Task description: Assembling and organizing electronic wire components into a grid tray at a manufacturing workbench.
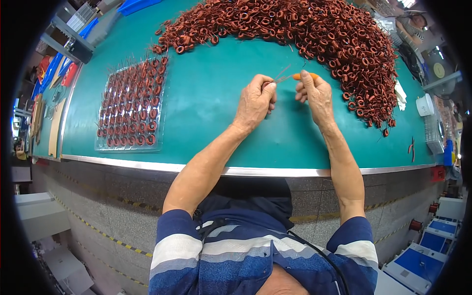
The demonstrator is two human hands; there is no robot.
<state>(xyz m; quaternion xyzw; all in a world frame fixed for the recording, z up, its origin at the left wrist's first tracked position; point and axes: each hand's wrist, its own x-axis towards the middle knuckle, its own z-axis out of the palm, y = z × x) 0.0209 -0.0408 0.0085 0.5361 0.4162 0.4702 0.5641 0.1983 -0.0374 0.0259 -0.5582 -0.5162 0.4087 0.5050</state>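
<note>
My left hand (pixel 255 101) is closed on a small red-brown toroidal coil (pixel 266 85), mostly covered by the fingers. Thin wire leads (pixel 282 77) stick out of it toward my right hand. Between the thumb and fingers of my right hand (pixel 318 96) is a slim tool with an orange handle (pixel 296 76); its tip is too fine to make out near the wires. Both hands are above the green table (pixel 211 98). To their left lies a clear plastic tray (pixel 130 149) with rows of similar coils, leads pointing up.
A big heap of coils (pixel 354 49) curves across the far and right side of the table. Red-handled pliers (pixel 412 147) lie near the right end, below a white round tub (pixel 424 105). Another person (pixel 412 29) is at the far right. A metal strip (pixel 275 172) edges the table's front.
</note>
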